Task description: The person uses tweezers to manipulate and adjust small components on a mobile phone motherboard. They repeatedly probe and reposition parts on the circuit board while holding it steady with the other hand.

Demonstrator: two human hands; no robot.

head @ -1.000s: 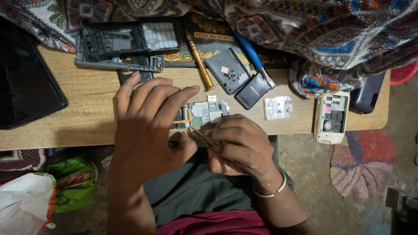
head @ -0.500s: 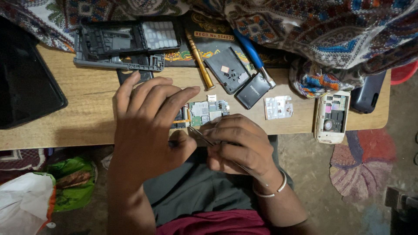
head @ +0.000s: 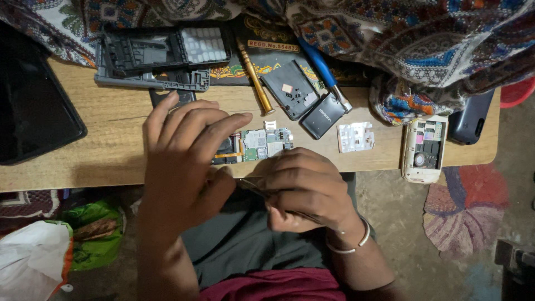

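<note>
Board [head: 262, 144] at frame centre is pinned by left hand [head: 184, 161]; tweezers [head: 253, 188] pinched in right hand [head: 304, 189]. Mid-repair; a steady, fine tip placement is called for next.

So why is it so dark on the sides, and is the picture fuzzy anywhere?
Head view: light falls mostly on the wooden board and the green circuit board, which look sharp; the left hand throws a soft shadow beneath itself; the floor corners and the black slab at the left sink into gloom; the thin metal tool under the right hand is hard to make out.
</note>
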